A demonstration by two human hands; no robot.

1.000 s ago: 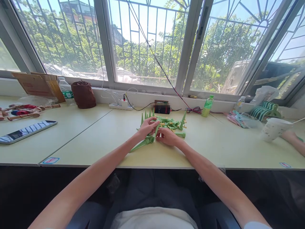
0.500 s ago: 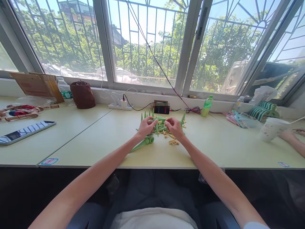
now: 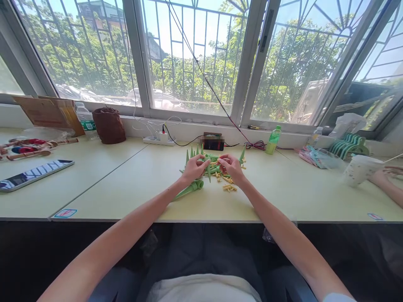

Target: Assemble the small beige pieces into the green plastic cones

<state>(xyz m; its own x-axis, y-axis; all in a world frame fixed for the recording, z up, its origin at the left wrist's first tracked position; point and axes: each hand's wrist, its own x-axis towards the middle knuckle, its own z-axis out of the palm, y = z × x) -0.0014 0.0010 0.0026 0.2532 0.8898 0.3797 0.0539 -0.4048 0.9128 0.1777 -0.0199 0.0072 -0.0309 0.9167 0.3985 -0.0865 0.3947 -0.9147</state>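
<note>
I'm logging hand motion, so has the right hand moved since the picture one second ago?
Yes: the right hand has moved away from the table's front edge, toward the window side, and slightly rightward.

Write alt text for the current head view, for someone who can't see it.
A person's left hand holds a tapered green plastic-looking spike, the right hand close beside it, above a pale yellow tabletop. More green spikes and small yellow peg-like pieces sit near the hands; barred windows rise behind.
</note>
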